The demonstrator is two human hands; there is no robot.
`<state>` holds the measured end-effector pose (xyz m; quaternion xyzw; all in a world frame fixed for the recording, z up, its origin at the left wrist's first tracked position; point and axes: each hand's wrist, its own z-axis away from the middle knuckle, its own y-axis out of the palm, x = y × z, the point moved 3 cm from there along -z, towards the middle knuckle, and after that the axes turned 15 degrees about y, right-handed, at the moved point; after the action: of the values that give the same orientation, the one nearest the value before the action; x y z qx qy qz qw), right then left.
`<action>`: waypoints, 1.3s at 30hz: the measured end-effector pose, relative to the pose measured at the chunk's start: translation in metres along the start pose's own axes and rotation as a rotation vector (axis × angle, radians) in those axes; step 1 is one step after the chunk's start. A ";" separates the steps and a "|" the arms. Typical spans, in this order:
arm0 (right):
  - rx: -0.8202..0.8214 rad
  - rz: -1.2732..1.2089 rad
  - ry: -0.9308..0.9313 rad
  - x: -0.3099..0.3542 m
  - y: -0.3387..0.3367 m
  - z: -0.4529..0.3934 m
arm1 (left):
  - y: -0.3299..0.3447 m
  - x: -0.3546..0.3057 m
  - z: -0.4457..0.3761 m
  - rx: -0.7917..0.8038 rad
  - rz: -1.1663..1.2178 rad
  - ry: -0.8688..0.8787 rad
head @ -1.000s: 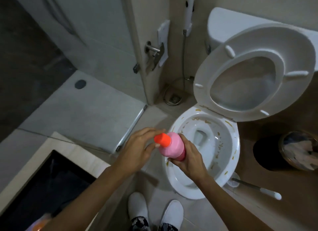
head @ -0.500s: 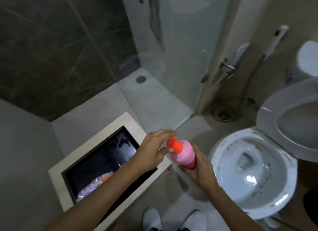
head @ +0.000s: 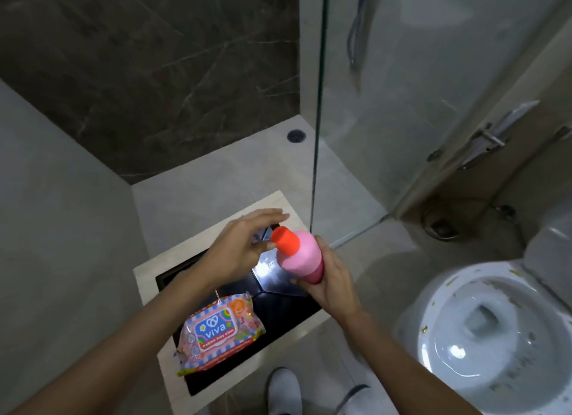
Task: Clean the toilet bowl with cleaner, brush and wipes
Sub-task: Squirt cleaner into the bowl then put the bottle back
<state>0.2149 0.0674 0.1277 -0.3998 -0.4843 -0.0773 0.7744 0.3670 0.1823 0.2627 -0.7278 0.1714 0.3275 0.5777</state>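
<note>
Bathroom: cleaner bottle (head: 301,261) in right hand (head: 329,283)

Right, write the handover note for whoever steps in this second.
Right hand: gripping the pink plastic cleaner bottle by its lower body, orange cap on.
Left hand: open, fingers spread beside the cap, holding nothing.
Pink pack of wet wipes: lying on the black inset of the beige-framed counter.
White toilet bowl: rim and inside speckled with yellow-brown dirt.
Brush: out of view.
Done: bottle in hand. Left: cleaning itself, whether cleaner is in the bowl cannot be told.
</note>
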 end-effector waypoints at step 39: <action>0.053 -0.261 0.217 0.018 0.144 -0.092 | -0.002 0.112 -0.024 0.053 -0.203 -0.002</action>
<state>0.3603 0.1039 0.0443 -0.3024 -0.4476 -0.2069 0.8157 0.4562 0.1738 0.1915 -0.7254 0.1048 0.2635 0.6272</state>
